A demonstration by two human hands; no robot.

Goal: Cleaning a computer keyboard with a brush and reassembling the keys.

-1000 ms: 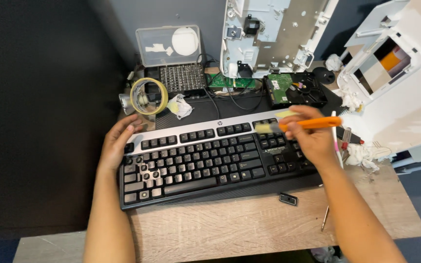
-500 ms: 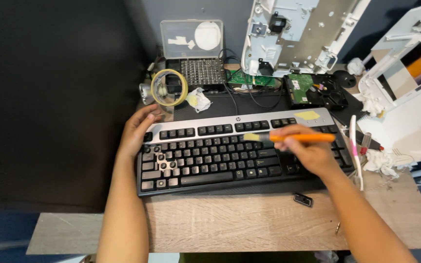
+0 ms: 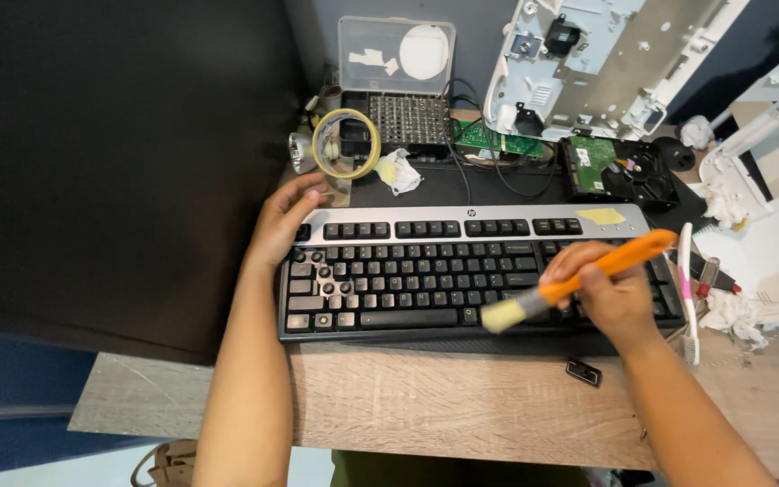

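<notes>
A black and silver keyboard (image 3: 462, 230) lies across the wooden desk (image 3: 462, 406), with several keycaps gone at its left end. My left hand (image 3: 283, 221) grips the keyboard's top left corner. My right hand (image 3: 608, 290) holds an orange-handled brush (image 3: 579, 281); its pale bristles rest on the lower middle keys near the front edge.
Behind the keyboard stand a roll of tape (image 3: 345, 144), a clear-lidded bit case (image 3: 397, 81), a green circuit board (image 3: 496, 140), a hard drive (image 3: 619, 171) and a white metal chassis (image 3: 606, 63). A toothbrush (image 3: 685, 289) and crumpled tissues (image 3: 730, 311) lie at right. A small black part (image 3: 583, 372) sits on the desk.
My right hand has swept the brush from the keyboard's upper right down and left to the lower middle keys. The left hand has stayed on the corner. The camera has shifted.
</notes>
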